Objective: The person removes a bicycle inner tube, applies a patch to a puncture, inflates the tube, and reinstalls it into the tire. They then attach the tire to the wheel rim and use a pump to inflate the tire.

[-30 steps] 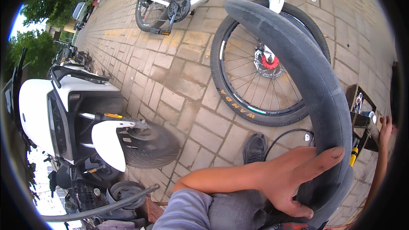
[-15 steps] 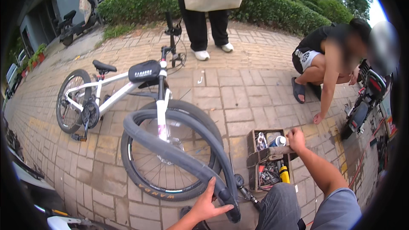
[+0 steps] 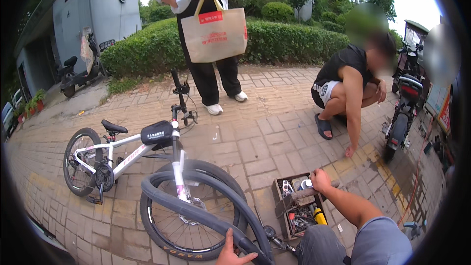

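Note:
A dark grey inner tube point(image 3: 196, 216) lies looped across the front wheel point(image 3: 169, 246) of a white bicycle point(image 3: 132, 157). My left hand point(image 3: 236, 254) grips the tube near the lower edge, index finger along it and thumb stretched to the right. At the far rim of a worn wooden toolbox point(image 3: 280, 211), my right hand point(image 3: 321, 181) is closed; its fingertips are hidden, so what it holds cannot be made out. Inside the box are a white-topped can point(image 3: 306, 184), a yellow cylinder point(image 3: 320, 217) and a jumble of small metal parts.
A dark gauge with a hose point(image 3: 270, 232) lies left of the toolbox. One person point(image 3: 343, 83) squats beyond it, a hand near the paving. Another stands behind the bicycle with a cream bag point(image 3: 214, 37). A parked scooter point(image 3: 402, 113) and a red hose point(image 3: 417, 181) are at right.
The view has tilted up, showing more of the standing person and the hedge. My left hand stays on the inner tube, and my right hand remains at the toolbox's far rim.

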